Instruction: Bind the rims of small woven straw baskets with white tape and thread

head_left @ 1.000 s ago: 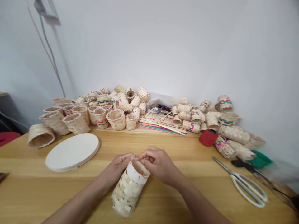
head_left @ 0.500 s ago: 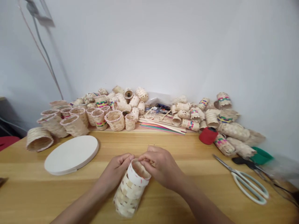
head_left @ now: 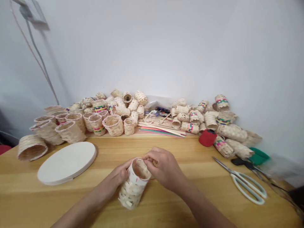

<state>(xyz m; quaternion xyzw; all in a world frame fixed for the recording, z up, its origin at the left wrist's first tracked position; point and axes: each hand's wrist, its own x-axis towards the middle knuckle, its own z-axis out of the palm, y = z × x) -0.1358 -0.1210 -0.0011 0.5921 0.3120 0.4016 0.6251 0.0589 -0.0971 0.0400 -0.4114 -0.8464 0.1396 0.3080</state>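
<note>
A small woven bamboo basket (head_left: 133, 191) stands tilted before me, its mouth toward the back. A white band (head_left: 136, 179) with a few red stitches runs round its rim. My left hand (head_left: 120, 174) grips the basket's left side, thumb on the outside. Over the rim's far right, my right hand (head_left: 160, 163) is closed in a pinch on a thin, pale needle (head_left: 140, 159), which lies across the rim. Red thread (head_left: 152, 179) shows beside the basket, below my right hand.
A roll of white tape (head_left: 67, 161) lies at left. Scissors (head_left: 244, 183) and a red thread spool (head_left: 207, 137) are at right. Several woven baskets (head_left: 114, 125) line the wall, with flat bamboo strips (head_left: 163, 128) between the piles. A green object (head_left: 258, 155) lies far right.
My left hand has slid from the rim down the basket's left side. The basket is slightly more upright. The needle and red thread now show by my right hand. The view has shifted slightly.
</note>
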